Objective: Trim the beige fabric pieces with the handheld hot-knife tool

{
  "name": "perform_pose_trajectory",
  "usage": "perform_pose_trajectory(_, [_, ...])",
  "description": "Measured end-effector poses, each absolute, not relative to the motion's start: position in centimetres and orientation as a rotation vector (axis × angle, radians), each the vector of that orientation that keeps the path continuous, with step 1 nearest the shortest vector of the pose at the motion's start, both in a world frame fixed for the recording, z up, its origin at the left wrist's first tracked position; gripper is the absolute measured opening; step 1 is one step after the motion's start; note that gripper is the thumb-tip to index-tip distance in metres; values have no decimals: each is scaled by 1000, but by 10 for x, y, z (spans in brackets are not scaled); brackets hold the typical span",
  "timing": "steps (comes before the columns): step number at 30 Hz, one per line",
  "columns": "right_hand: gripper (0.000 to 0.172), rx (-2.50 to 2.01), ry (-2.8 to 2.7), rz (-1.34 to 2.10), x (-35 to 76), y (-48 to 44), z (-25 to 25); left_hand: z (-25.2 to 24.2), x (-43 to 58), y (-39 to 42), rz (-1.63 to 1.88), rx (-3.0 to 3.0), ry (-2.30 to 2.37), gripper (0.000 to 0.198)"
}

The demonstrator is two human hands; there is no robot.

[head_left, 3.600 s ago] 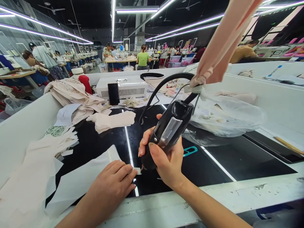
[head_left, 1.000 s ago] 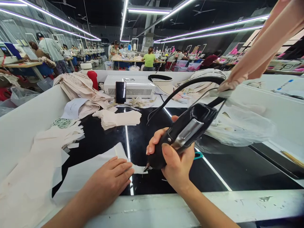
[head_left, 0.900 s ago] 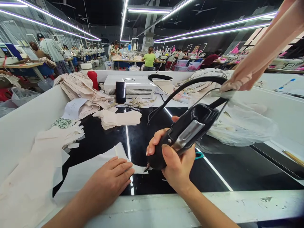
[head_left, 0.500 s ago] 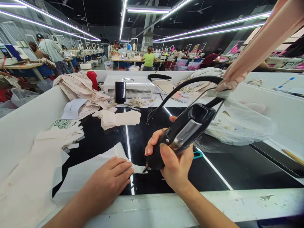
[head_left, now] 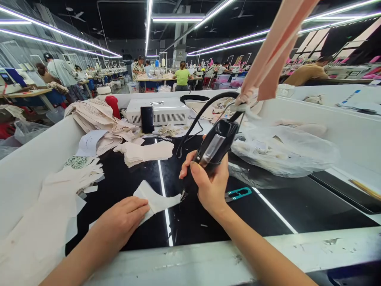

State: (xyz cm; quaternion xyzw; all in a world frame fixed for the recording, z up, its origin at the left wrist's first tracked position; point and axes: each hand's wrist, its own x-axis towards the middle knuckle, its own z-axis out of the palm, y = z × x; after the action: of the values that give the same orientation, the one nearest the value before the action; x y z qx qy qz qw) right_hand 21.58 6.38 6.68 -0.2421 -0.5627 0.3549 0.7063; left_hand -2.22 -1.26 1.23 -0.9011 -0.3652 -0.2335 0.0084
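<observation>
My right hand (head_left: 210, 182) is wrapped around a black corded electric trimmer (head_left: 216, 145). Its metal tip points down and left, at the narrow end of a white fabric piece (head_left: 163, 201). My left hand (head_left: 126, 212) lies over the left part of this fabric, fingers stretched out and pressing on it; the thumb is hidden. A pink cloth strip (head_left: 275, 51) tied to the trimmer's top runs upward. Teal thread snips (head_left: 239, 193) lie just right of my right hand on the black tabletop (head_left: 202, 234).
Pale fabric pieces (head_left: 29, 222) lie along the left, with a stack of cut pieces (head_left: 145, 151) farther back. A phone (head_left: 147, 119) leans on a white metal box (head_left: 169, 109). At right sits a clear plastic bag (head_left: 285, 155). People work at tables beyond.
My left hand has shifted left on the fabric, whose curved right part shows more. The trimmer now appears farther left and more upright. The snips have come into fuller view.
</observation>
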Motion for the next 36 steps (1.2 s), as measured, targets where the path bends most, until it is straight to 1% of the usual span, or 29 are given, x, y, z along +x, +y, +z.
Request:
perform_pose_trajectory(3, [34, -543, -1214, 791, 212, 72, 70, 20, -11, -23, -680, -2868, -1293, 37])
perform_pose_trajectory(8, [34, -523, -1211, 870, 203, 68, 72, 38, 7, -32, -466, -3055, -1735, 32])
perform_pose_trajectory(10, [34, -505, -1219, 896, 200, 64, 71, 44, 8, -25, -409, -3055, -1820, 27])
perform_pose_trajectory(12, [33, -499, -1225, 909, 197, 61, 70, 46, 8, -12, -439, -3029, -1770, 17])
perform_pose_trajectory(13, [33, -504, -1226, 913, 195, 61, 70, 46, 8, -4, -470, -3033, -1713, 17])
perform_pose_trajectory(16, [33, -529, -1226, 920, 191, 59, 70, 45, 10, 15, -489, -3125, -1577, 34])
perform_pose_trajectory(19, [36, -558, -1215, 904, 187, 59, 70, 44, 13, 26, -348, -3184, -1611, 43])
perform_pose_trajectory(22, [38, -579, -1205, 877, 184, 60, 70, 44, 12, 28, -226, -3179, -1699, 43])
perform_pose_trajectory(25, [38, -584, -1196, 857, 181, 60, 71, 40, 9, 27, -178, -3159, -1719, 43])
perform_pose_trajectory(28, [36, -577, -1203, 865, 180, 60, 72, 36, 6, 27, -175, -3150, -1688, 43])
perform_pose_trajectory(33, [39, -547, -1207, 902, 174, 59, 70, 35, 5, 28, -210, -3141, -1645, 39])
perform_pose_trajectory(36, [40, -533, -1206, 890, 169, 59, 68, 38, 6, 28, -224, -3141, -1619, 41])
